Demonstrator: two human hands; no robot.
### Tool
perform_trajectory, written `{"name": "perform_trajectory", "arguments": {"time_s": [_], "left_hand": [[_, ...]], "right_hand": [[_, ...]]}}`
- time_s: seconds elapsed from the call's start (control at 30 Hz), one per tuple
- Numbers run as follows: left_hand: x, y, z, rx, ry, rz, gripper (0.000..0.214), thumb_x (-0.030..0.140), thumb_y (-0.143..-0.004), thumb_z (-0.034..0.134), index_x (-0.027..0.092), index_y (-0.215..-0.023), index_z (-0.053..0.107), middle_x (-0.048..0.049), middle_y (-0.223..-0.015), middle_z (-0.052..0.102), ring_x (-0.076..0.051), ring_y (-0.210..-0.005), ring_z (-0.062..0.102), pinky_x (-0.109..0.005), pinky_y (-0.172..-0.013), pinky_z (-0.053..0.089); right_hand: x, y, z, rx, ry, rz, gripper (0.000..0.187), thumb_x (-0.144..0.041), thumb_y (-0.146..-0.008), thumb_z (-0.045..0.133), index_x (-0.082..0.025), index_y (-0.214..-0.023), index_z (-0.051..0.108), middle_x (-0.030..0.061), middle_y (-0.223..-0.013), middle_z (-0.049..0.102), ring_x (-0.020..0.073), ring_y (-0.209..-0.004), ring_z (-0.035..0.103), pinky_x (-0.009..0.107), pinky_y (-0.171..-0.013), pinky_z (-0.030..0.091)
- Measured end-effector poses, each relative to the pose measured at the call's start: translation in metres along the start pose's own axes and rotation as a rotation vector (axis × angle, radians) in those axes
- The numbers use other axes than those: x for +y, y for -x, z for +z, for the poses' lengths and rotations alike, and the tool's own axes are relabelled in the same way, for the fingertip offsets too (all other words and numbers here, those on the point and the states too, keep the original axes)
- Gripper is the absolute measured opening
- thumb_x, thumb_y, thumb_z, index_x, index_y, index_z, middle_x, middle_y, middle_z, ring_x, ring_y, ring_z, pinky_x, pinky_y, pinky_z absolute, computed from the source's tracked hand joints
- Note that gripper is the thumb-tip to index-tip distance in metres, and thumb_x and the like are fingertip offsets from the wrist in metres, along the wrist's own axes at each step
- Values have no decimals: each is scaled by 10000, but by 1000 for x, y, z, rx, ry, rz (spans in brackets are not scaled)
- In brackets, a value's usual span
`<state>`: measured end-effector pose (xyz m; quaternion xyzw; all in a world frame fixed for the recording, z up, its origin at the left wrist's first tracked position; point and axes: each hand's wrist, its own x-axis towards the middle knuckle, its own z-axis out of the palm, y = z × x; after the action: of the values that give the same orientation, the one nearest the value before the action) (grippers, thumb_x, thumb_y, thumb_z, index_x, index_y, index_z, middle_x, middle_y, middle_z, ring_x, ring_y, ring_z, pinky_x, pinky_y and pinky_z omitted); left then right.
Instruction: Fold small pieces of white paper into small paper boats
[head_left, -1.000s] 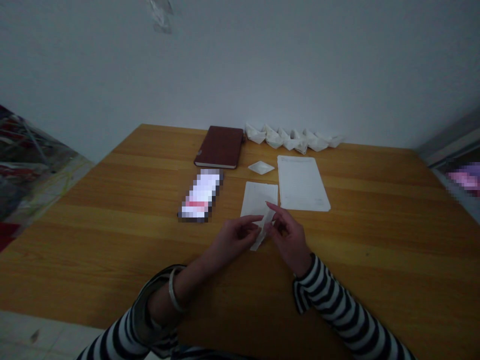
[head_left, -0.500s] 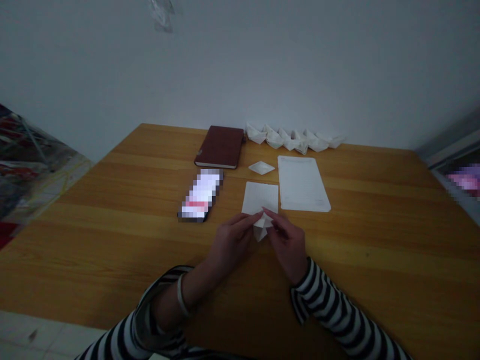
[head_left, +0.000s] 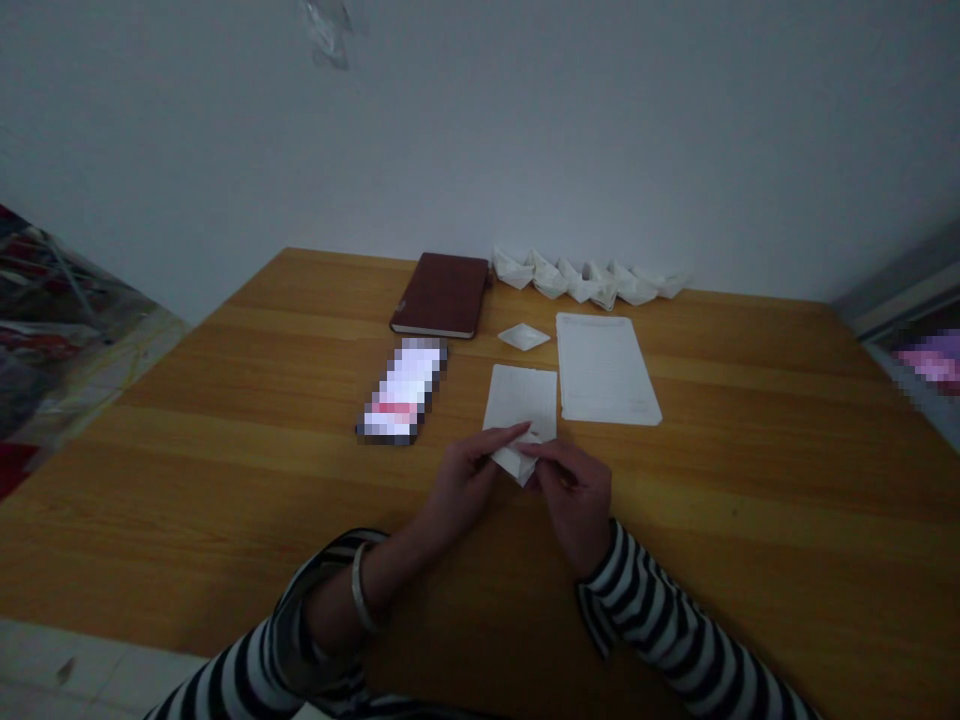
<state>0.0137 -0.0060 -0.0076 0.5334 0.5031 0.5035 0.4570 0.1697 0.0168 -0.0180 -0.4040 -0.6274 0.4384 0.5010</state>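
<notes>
Crumpled plastic sheeting (head_left: 52, 340) lies heaped on the floor at far left, beside a wooden bench (head_left: 225, 480). On the bench, a phone (head_left: 401, 390) with a pixelated screen lies at a slant, a brown notebook (head_left: 442, 295) beyond it near the wall. A left hand (head_left: 461, 480), a metal bangle (head_left: 360, 590) on its wrist and a striped sleeve (head_left: 300, 640) behind it, comes in with its fingers (head_left: 502, 437) extended and close together, lying across a folded paper (head_left: 517, 462). That paper, a long loose strip a second ago, is now a compact pointed wedge, pressed flatter and held low at the near edge of a small white sheet (head_left: 519, 400); whether it touches the sheet cannot be told. A right hand (head_left: 574, 500) closes on it from the other side, its fingers curled narrowly over the fold. Farther back stand a small paper boat (head_left: 523, 337) and a row of paper boats (head_left: 585, 280) along the wall, with a larger ruled sheet (head_left: 607, 370) lying flat to the right. A blurred pink object (head_left: 926, 365) sits off the bench at far right.
</notes>
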Motion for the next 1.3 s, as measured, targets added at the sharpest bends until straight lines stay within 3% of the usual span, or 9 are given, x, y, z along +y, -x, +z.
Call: {"name": "perform_trajectory", "arguments": {"time_s": [0.17,0.33,0.43,0.63,0.8,0.93,1.07,1.17,1.3], "left_hand": [[3,-3,1,-159,421,-142,432,181,-807,672,196,-1239,656,-115,-1374,599,-274,-1246,574,-414,-1060,436],[1,-7,0,143,507,-276,318,287,-806,748,167,-1080,638,-90,-928,784,-193,-763,727,-312,-737,559],[1,-9,-2,171,503,-345,412,273,-738,813,136,-1095,661,-83,-819,785,-162,-668,705,-256,-653,538],[1,-7,1,160,624,-391,238,279,-722,822,122,-887,752,-78,-807,776,-131,-661,683,-221,-635,518],[-2,-5,-1,222,495,-355,207,313,-725,815,123,-749,735,-46,-708,744,-103,-569,628,-204,-557,478],[-2,-6,-2,260,403,-289,227,334,-777,768,122,-836,713,-44,-732,731,-107,-594,617,-203,-556,468],[1,-5,1,119,382,-158,264,305,-885,651,206,-1121,583,-34,-889,731,-141,-714,653,-249,-657,509],[1,-5,-1,18,175,6,127,236,-913,599,215,-1038,608,-65,-1106,670,-191,-995,633,-323,-872,492],[-3,-6,-8,-94,-198,105,102,167,-864,645,205,-953,678,-62,-1070,608,-204,-1033,579,-336,-911,453]], "right_hand": [[7,-6,-5,13,-33,92,251,-161,-900,497,-213,-896,743,7,-709,650,126,-577,584,242,-531,468],[-4,-5,-2,-175,16,-22,234,-155,-895,506,-199,-970,723,51,-874,693,171,-819,650,286,-715,522],[-7,-2,3,-182,25,0,160,-168,-848,589,-200,-986,662,53,-929,705,161,-763,656,279,-683,537],[5,-1,6,-130,-78,251,286,-311,-821,691,-239,-1001,480,17,-871,713,154,-679,666,257,-593,538],[3,-1,5,-284,-44,259,190,-360,-863,643,-203,-969,626,39,-876,724,169,-739,697,258,-621,539],[2,-1,6,-285,-104,298,261,-341,-871,632,-203,-1092,643,6,-737,703,156,-672,681,243,-587,527],[5,-5,4,-174,-262,366,415,-322,-853,656,-225,-1247,572,-4,-744,711,149,-663,669,255,-616,548],[7,-10,-2,-82,-345,380,528,-312,-826,685,-255,-1322,514,-12,-748,713,154,-651,659,275,-618,569],[10,-13,-9,-56,-271,351,199,-315,-810,686,-230,-989,713,26,-820,729,171,-718,675,286,-627,578]]}}
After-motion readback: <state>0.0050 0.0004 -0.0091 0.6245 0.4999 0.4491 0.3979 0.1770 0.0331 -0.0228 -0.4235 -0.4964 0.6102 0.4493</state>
